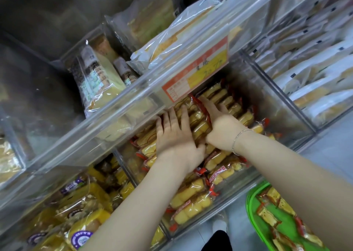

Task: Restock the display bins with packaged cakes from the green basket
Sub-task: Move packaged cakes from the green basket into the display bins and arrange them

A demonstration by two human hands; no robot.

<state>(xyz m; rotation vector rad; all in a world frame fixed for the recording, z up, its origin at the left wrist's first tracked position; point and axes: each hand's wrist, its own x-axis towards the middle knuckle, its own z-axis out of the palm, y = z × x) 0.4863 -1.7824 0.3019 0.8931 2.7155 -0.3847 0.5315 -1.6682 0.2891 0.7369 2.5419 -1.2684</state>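
A clear plastic display bin (pixel 298 115) on the lower shelf holds several yellow packaged cakes (pixel 193 199) with red-edged wrappers. Both hands are inside it. My left hand (pixel 175 134) lies flat, fingers spread, pressing on the cakes in the middle of the bin. My right hand (pixel 219 124), with a thin bracelet at the wrist, is curled around a row of standing cakes (pixel 200 124), thumb and fingers closed on them. The green basket (pixel 254 218) sits at the lower right under my right forearm, with several of the same packaged cakes in it.
An orange and yellow price tag (pixel 194 71) hangs on the upper shelf rail just above my hands. Upper bins hold white-wrapped cakes (pixel 99 75). A neighbouring lower bin at the left holds purple-labelled yellow cakes (pixel 82 212). Bins of pale packets (pixel 315 63) fill the right.
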